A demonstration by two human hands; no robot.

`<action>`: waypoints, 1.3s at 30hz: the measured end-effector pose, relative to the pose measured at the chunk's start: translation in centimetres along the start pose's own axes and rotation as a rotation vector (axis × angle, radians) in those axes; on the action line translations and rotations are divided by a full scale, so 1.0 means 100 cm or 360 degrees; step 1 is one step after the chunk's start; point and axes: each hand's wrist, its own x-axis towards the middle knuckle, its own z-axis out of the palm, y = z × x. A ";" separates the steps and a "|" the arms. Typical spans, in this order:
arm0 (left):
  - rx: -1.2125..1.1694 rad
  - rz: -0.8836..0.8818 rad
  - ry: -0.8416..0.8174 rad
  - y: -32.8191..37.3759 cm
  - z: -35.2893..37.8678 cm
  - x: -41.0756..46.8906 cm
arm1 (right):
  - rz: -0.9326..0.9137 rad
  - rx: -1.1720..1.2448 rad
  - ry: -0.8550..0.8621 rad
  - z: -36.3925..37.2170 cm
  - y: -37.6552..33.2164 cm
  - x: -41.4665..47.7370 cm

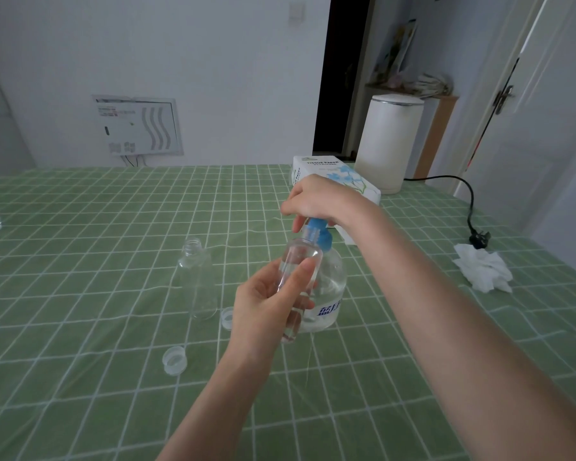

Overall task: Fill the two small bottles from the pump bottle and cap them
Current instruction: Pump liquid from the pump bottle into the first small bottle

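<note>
small bottle point(301, 261): just in front of the pump bottle point(330, 284), mouth by its spout | looks light, hard, slippery, so grip its middle | left hand point(263, 307): wrapped round it | right hand point(316, 201): curled over the pump bottle's top | other small bottle point(197, 281): left of pump bottle, open

Dim, flat, bluish light; wide-angle bending at edges, hands perhaps slightly blurred.

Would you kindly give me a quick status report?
Left hand grips small bottle at the spout. Right hand grips pump bottle head. Second bottle, two caps on table; nothing blocking.
</note>
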 end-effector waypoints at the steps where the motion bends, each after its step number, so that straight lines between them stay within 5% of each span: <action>1: -0.0006 0.0000 0.0001 0.000 0.000 0.000 | 0.0007 0.0004 -0.0016 0.001 -0.001 0.000; 39: 0.0029 -0.0010 -0.0015 -0.001 -0.001 0.000 | 0.0041 0.0037 -0.0097 0.009 0.002 0.001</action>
